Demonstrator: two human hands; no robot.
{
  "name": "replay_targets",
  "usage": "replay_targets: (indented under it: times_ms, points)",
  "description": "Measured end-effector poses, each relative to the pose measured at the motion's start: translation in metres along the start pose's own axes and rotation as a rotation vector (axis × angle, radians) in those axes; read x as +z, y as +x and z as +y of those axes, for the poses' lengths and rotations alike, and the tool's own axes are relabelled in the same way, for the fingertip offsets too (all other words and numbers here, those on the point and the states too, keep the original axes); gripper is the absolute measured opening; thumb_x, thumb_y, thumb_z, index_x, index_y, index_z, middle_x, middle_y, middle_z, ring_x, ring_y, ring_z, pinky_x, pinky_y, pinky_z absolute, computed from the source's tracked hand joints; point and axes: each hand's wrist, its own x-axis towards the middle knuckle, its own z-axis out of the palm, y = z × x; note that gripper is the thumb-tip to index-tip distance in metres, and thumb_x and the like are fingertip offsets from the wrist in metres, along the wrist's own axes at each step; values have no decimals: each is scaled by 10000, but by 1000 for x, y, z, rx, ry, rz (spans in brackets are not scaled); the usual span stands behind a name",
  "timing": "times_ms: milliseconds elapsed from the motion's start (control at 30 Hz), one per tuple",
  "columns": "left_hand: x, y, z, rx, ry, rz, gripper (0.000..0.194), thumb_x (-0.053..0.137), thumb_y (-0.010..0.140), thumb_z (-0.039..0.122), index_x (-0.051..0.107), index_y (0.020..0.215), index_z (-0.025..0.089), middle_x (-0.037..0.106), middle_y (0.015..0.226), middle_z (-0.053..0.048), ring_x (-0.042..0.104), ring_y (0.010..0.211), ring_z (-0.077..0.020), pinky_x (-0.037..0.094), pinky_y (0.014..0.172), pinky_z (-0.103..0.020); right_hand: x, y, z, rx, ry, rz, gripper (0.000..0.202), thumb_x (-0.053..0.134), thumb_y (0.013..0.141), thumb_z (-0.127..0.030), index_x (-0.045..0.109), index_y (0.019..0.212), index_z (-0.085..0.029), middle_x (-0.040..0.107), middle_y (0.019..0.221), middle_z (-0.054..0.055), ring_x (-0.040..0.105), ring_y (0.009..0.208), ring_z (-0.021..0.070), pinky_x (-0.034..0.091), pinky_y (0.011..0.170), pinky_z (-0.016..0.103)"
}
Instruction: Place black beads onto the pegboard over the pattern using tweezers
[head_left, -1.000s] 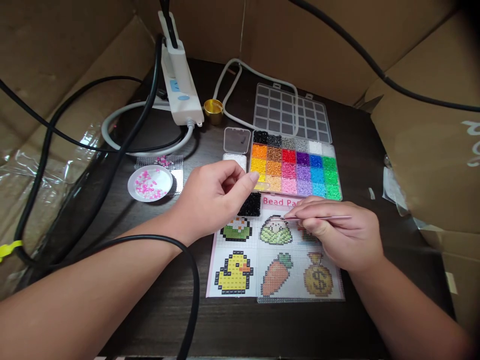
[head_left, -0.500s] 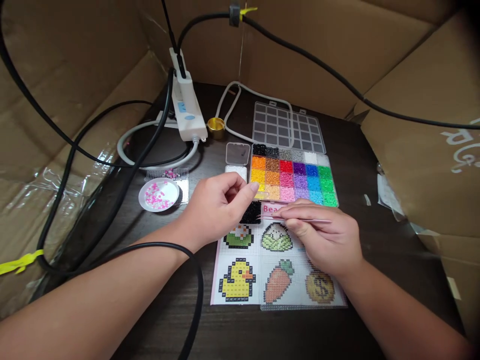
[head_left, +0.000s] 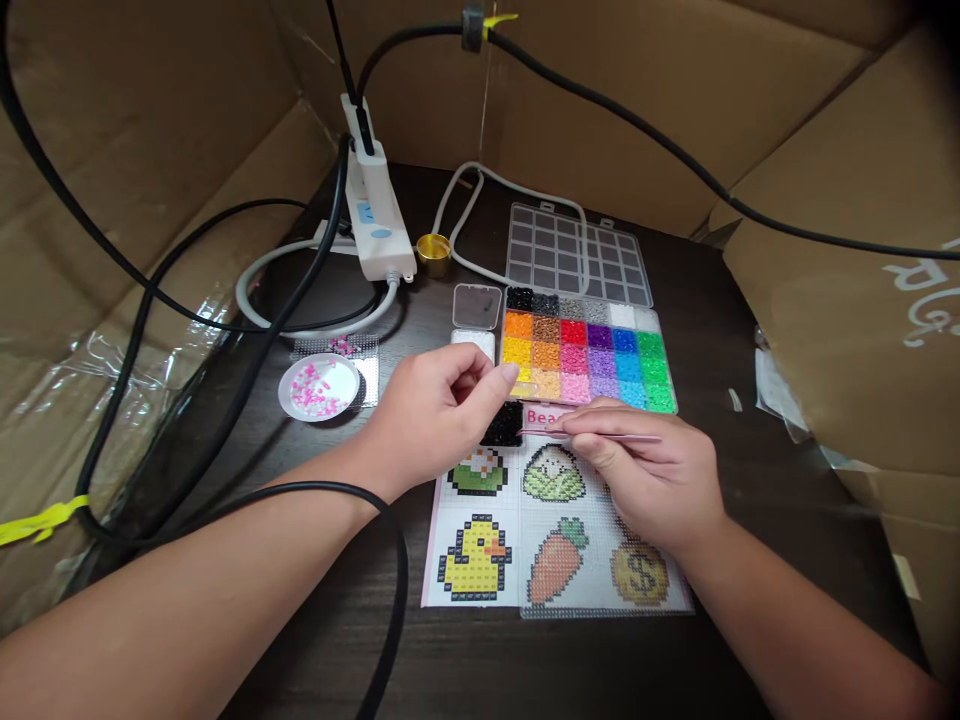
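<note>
the left hand [head_left: 446,410] curled its fingers [head_left: 466,360], thumb [head_left: 491,402] pointing toward the right hand [head_left: 664,475], which pinched thumb against fingers; both forearms [head_left: 247,590] slanted inward behind them.

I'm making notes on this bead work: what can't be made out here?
All in the head view:
Tweezers in the right hand: tips too small to tell whether they grip anything.
Left hand: its own curl hides whether it holds anything.
Nearest black beads: partly hidden behind the left hand.
Pattern sheet: the right hand covers much of its upper right.
Cardboard writing: cut off by the right edge.
</note>
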Motion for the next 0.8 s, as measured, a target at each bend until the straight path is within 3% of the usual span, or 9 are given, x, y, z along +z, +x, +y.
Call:
replay_targets:
  times_ms: [333, 500, 800]
  points:
    - [-1, 0, -2, 3, 23, 4, 383, 517, 878, 487, 541, 660, 173, 508, 560, 29, 443, 538, -105, 337, 523, -248, 0, -2, -2, 44, 22, 33, 209, 664, 830, -122, 760, 916, -286, 773, 878, 2, 734, 783, 176, 619, 687, 303]
    - [-1, 0, -1, -19, 34, 6, 389, 518, 872, 501, 552, 669, 171, 516, 559, 26, 445, 535, -105, 337, 522, -251, -11, -6, 1, 68, 90, 50, 201, 667, 829, -114, 760, 903, -276, 769, 841, 3, 728, 763, 170, 605, 659, 288]
    - [0, 2, 0, -31, 16, 2, 392, 520, 868, 497, 541, 654, 169, 507, 555, 28, 436, 525, -97, 336, 508, -247, -23, -5, 7, 39, 149, -183, 176, 657, 835, -121, 768, 908, -237, 770, 821, 39, 721, 761, 171, 592, 687, 297]
